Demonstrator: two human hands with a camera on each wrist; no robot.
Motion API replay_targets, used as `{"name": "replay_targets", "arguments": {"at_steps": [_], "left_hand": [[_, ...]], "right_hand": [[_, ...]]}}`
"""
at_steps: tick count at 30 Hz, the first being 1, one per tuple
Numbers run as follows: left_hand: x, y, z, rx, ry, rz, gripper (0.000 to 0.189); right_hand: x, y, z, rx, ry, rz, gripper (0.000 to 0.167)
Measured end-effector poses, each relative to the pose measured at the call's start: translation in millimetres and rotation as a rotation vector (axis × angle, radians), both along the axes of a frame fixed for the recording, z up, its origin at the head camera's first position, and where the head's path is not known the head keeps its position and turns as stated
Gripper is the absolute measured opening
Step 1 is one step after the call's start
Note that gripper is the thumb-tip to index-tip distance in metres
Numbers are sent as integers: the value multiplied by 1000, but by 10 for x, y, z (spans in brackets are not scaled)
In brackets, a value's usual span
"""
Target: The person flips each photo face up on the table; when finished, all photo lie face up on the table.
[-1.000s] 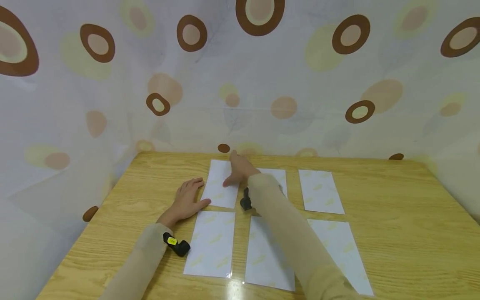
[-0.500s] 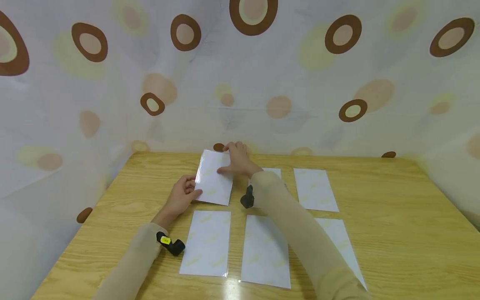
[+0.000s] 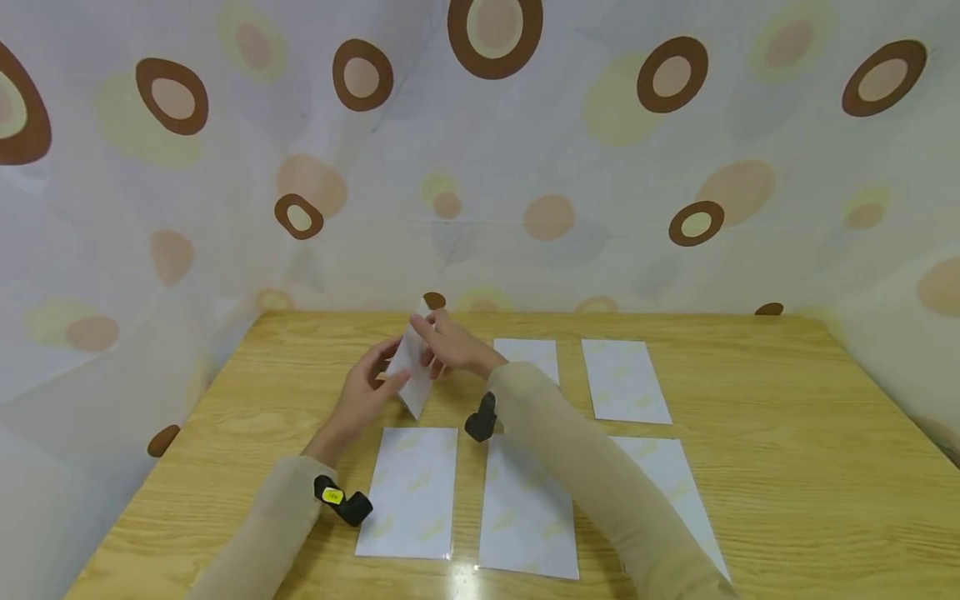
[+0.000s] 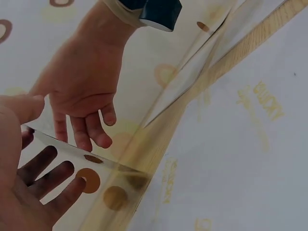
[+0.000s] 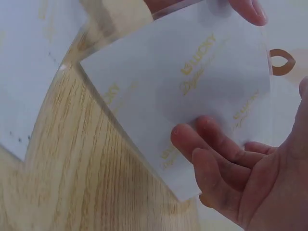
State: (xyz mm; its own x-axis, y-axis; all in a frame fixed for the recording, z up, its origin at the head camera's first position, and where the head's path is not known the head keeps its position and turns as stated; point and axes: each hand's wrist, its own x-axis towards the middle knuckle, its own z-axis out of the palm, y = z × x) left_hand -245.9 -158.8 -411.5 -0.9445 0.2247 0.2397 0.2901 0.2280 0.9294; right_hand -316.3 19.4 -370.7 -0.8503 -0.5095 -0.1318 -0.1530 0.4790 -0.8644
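Observation:
A laminated photo sheet [image 3: 408, 360], its white back printed with yellow "LUCKY" lettering, stands nearly on edge above the far left of the table. My left hand [image 3: 362, 393] pinches its left side, thumb on the white back and fingers behind. In the right wrist view, that thumb lies at the sheet's top corner. My right hand [image 3: 459, 348] is at the sheet's other side; its loosely bent fingers [image 5: 185, 139] lie against or close to the white back. In the left wrist view, the sheet's glossy face [image 4: 118, 185] reflects fingers and curtain spots.
Several similar sheets lie white side up: front left [image 3: 408, 492], front middle [image 3: 525, 517], back middle [image 3: 528, 354] and back right [image 3: 626, 379]. My right sleeve partly covers another sheet [image 3: 678, 475]. A spotted curtain [image 3: 570, 167] stands behind the wooden table [image 3: 795, 433].
The back-left sheet has come off the table and turned from flat to nearly upright. My left hand has taken its edge; my right hand has moved left from its far right corner.

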Motion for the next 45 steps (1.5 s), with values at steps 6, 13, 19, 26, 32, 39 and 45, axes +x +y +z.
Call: {"name": "replay_targets", "arguments": {"at_steps": [6, 13, 19, 26, 32, 39, 45], "left_hand": [[15, 66, -24, -219, 111, -157, 57], [48, -4, -115, -464, 215, -166, 45], [72, -54, -168, -585, 210, -144, 43], [79, -88, -213, -679, 154, -62, 43], [62, -85, -204, -688, 139, -37, 41], [3, -109, -246, -700, 171, -21, 41], [-4, -123, -235, -651, 140, -20, 46]], "right_hand": [[35, 60, 35, -43, -44, -23, 50], [48, 50, -46, 221, 114, -5, 31], [71, 59, -123, 554, 257, -17, 39], [127, 90, -177, 729, 234, -59, 38], [139, 116, -170, 748, 206, -70, 46], [126, 165, -140, 732, 191, -129, 41], [89, 313, -64, 707, 201, -131, 43]]}}
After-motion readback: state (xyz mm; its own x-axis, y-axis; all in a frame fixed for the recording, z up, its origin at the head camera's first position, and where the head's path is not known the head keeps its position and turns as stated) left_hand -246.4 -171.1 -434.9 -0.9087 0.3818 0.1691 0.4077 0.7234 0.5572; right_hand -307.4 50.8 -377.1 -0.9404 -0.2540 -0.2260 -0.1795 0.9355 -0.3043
